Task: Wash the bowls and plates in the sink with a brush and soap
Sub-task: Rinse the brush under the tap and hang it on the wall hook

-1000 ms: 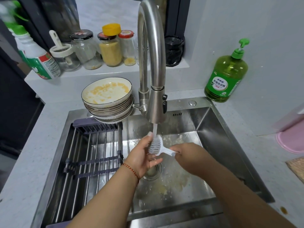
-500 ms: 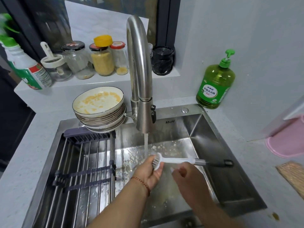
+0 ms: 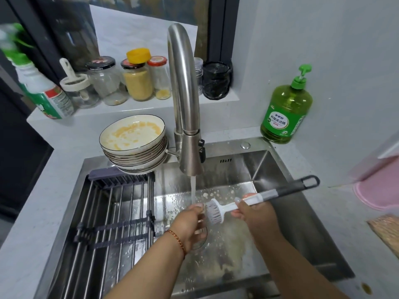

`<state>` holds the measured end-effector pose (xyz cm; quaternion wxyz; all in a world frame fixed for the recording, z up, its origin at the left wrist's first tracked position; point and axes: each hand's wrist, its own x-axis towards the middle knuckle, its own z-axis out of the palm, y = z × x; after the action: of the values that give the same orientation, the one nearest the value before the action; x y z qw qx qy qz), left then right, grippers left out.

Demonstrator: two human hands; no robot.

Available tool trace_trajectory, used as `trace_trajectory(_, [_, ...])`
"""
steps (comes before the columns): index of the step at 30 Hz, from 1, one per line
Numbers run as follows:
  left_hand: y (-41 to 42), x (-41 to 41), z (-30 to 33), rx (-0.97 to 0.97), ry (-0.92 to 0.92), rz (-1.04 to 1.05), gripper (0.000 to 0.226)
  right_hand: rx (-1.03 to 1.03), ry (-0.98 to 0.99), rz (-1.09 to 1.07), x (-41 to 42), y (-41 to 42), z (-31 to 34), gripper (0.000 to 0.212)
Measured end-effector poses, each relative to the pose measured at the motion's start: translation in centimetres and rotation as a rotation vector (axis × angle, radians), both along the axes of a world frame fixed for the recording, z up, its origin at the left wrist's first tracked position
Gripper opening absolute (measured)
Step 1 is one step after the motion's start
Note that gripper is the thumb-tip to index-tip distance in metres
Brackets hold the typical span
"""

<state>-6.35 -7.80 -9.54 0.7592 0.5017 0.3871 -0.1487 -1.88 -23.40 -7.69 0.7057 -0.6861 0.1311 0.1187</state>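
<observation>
A long dish brush [image 3: 254,199], white with a dark handle end, lies across the steel sink [image 3: 269,212]. My right hand [image 3: 252,214] is shut on its white shaft. Its bristle head points down beside my left hand [image 3: 190,223], which is cupped under the running water from the tap [image 3: 185,104] and holds nothing. A stack of dirty bowls and plates [image 3: 133,145], the top one smeared yellow, rests on the sink's back left corner. The green soap bottle [image 3: 286,111] stands on the counter at back right.
A dark roll-up drying rack [image 3: 112,216] covers the sink's left half. Jars [image 3: 136,80] and a spray bottle [image 3: 41,89] line the ledge behind. A pink tub [image 3: 377,190] sits at the right. Food scraps lie around the drain.
The brush has shifted right and tilted, its handle end rising toward the sink's right rim. My left hand has left the bristles and now sits under the water stream.
</observation>
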Motion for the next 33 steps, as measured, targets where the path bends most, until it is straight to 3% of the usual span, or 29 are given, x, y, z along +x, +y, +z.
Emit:
trace_trajectory(2, [-0.6,-0.5,0.5,0.068,-0.056,-0.145,0.023,-0.154,-0.096,0.104,0.2,-0.3,0.3,0.013])
trace_trajectory(7, [-5.7,-0.7,1.8,0.097,-0.213,-0.324,0.070,-0.428,-0.267,0.169,0.8,-2.0,2.9,0.012])
trace_trajectory(9, [-5.9,2.8,-7.8,0.244,-0.345,-0.358,0.085,-0.486,-0.291,0.113,1.4,-3.2,4.8,0.012])
trace_trajectory(10, [-6.9,7.1,-12.5,0.357,-0.418,-0.278,0.103,-0.495,-0.317,0.064,2.5,-4.1,6.6,0.011])
trace_trajectory(11, [-7.3,8.1,-15.8,0.296,-0.455,-0.138,0.113,-0.502,-0.303,0.058,2.6,-4.2,7.1,0.010])
trace_trajectory(12, [-7.3,10.9,-16.3,0.308,-0.465,-0.186,0.101,-0.523,-0.312,0.041,3.4,-4.4,8.3,0.009])
trace_trajectory(13, [-7.8,12.4,-12.8,0.348,-0.452,-0.258,0.078,-0.547,-0.327,0.020,4.0,-5.0,9.6,0.009])
trace_trajectory(14, [-9.4,12.0,-5.5,0.414,-0.366,-0.345,0.060,-0.562,-0.355,0.005,4.9,-5.7,11.1,0.010])
trace_trajectory(16, [-11.3,8.5,9.6,0.542,-0.579,-0.519,0.035,-0.597,-0.435,-0.017,6.7,-6.9,14.0,0.006])
trace_trajectory(18, [-13.4,10.8,14.8,0.689,-0.650,-0.454,0.017,-0.627,-0.543,-0.049,8.4,-8.2,17.5,0.016])
trace_trajectory(19, [-14.6,11.4,17.3,0.839,-0.757,-0.567,0.016,-0.626,-0.604,-0.082,9.3,-9.1,19.5,0.020])
trace_trajectory(20, [-15.4,11.5,19.1,0.816,-0.856,-0.551,0.017,-0.629,-0.661,-0.109,9.9,-9.7,21.4,0.024])
trace_trajectory(22, [-16.8,13.5,21.8,0.920,-0.830,-0.458,0.021,-0.664,-0.764,-0.181,11.0,-11.0,25.5,0.035])
trace_trajectory(28, [-20.5,17.1,32.7,1.040,-1.140,-0.498,0.019,-0.770,-0.961,-0.328,14.0,-15.0,37.1,0.042])
trace_trajectory(33, [-21.9,18.2,39.4,1.158,-1.259,-0.445,0.026,-0.815,-1.056,-0.365,15.2,-16.5,44.5,0.043])
